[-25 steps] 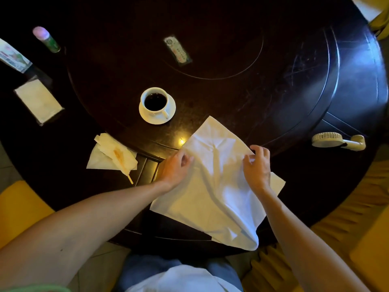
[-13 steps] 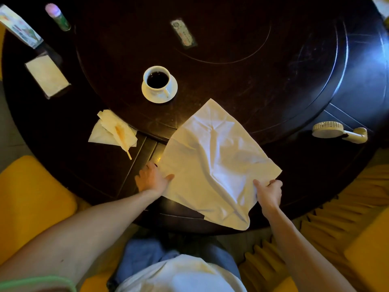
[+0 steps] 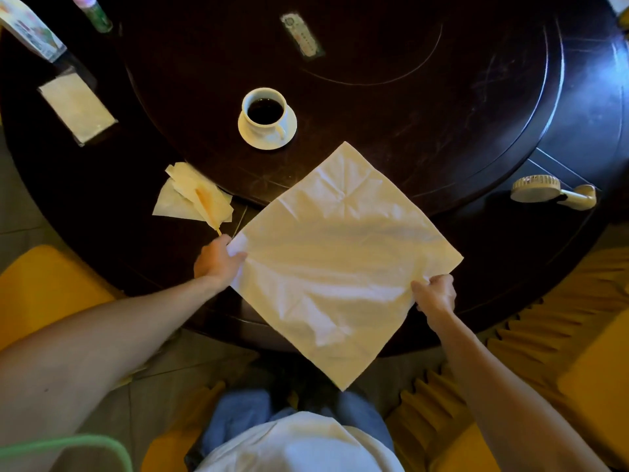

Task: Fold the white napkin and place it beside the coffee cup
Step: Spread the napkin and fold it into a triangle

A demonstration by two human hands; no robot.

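While the napkin [image 3: 340, 260] lies spread as a diamond over the near edge of the desk [image 3: 442, 114], its six-o'clock corner hangs off toward the lap. The left hand [image 3: 218, 262] pinches the nine-o'clock corner and the right hand [image 3: 434, 294] grips the edge just below the three-o'clock corner — a hold that probably keeps the sheet taut and flat so a fold can be made cleanly. No fold is made yet. The coffee cup [image 3: 265, 112] stands on its saucer at about eleven o'clock from the napkin, apart from it, with bare desk around for the placing. Both hands' fingertips are partly hidden by the cloth, and the objects at the far left — top edge — are cut off.
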